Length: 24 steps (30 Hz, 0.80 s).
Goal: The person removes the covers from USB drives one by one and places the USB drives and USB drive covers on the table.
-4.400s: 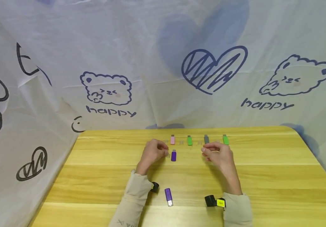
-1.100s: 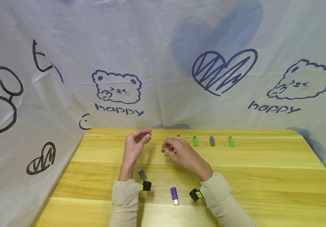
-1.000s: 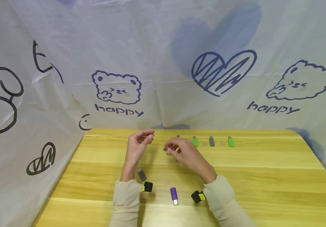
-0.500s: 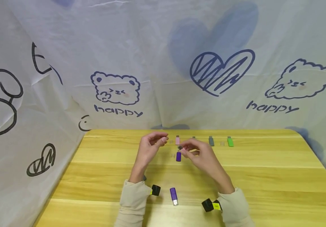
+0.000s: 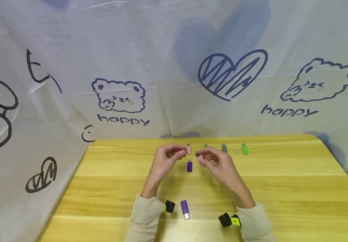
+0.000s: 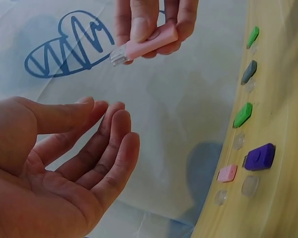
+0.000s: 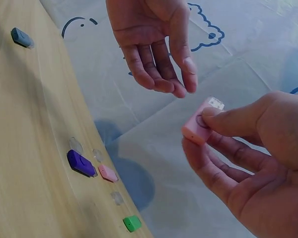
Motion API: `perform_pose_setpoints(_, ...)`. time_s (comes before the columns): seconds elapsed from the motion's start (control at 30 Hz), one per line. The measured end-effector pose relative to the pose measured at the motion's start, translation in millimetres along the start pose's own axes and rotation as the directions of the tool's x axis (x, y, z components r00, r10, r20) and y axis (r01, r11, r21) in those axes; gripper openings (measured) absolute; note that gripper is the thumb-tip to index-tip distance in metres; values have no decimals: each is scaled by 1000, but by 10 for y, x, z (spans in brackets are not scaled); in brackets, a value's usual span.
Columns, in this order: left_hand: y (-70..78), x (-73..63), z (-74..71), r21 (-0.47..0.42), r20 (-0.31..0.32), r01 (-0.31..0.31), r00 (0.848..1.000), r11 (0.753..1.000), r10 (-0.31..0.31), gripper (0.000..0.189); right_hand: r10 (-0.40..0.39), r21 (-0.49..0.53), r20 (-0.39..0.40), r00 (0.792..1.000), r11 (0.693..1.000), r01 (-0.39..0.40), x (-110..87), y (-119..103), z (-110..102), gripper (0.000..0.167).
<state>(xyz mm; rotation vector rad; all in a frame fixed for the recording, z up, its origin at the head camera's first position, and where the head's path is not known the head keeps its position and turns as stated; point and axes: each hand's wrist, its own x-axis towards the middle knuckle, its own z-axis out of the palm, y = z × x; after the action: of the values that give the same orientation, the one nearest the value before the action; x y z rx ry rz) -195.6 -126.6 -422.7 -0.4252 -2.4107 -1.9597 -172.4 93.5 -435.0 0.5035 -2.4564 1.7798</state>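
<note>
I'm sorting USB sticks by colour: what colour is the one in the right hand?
The held stick is pink, clearest in the left wrist view.

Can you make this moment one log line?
right hand: pinches pink USB stick | left hand: holds nothing | two purple USB sticks: on table

1. A yellowish wood-grain table (image 5: pixel 295 191), its far right corner rounded.
2. Pale, creased cloth (image 5: pixel 161 43) beyond the far edge and along the left side.
3. On the far cloth, left: a fluffy bear drawing (image 5: pixel 118 95) above the lettering "happy" (image 5: pixel 123 119).
4. Right of centre: a hatched blue heart (image 5: pixel 232 75), with a larger, fainter heart-shaped patch (image 5: pixel 219 37) above it.
5. Farther right: a second bear drawing (image 5: pixel 322 80), slanted, with "happy" again (image 5: pixel 288 110) below.
6. Left side: large black loops (image 5: pixel 5 113) and, nearer, a small hatched heart (image 5: pixel 41 176).
</note>
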Motion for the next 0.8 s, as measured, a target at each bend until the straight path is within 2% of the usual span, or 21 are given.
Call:
perform_pose_setpoints(0.17,22,-3,54,-40,57,-12,998,999,14,19,-4,-34,-67,998,999,2,-9,-8,-24,19)
perform_pose_setpoints(0.33,38,-11,91,-80,89,18,996,997,-11,19,-3,29,-80,997,1000,6,-6,-21,-32,18)
perform_pose_setpoints(0.43,47,-14,104,-94,89,45,995,995,-37,20,-10,64,-80,997,998,16,-2,-26,-22,17)
perform_pose_setpoints(0.53,48,-13,115,-116,86,58,995,991,-48,21,-30,41,-94,995,999,34,-3,-34,-13,16)
perform_pose_setpoints(0.67,50,-8,135,-134,79,41,996,990,-30,22,-41,10,-118,992,999,43,-8,-47,0,15)
perform_pose_setpoints(0.8,42,0,163,-149,51,29,998,988,-22,21,-42,33,-138,990,998,47,-7,-48,31,15)
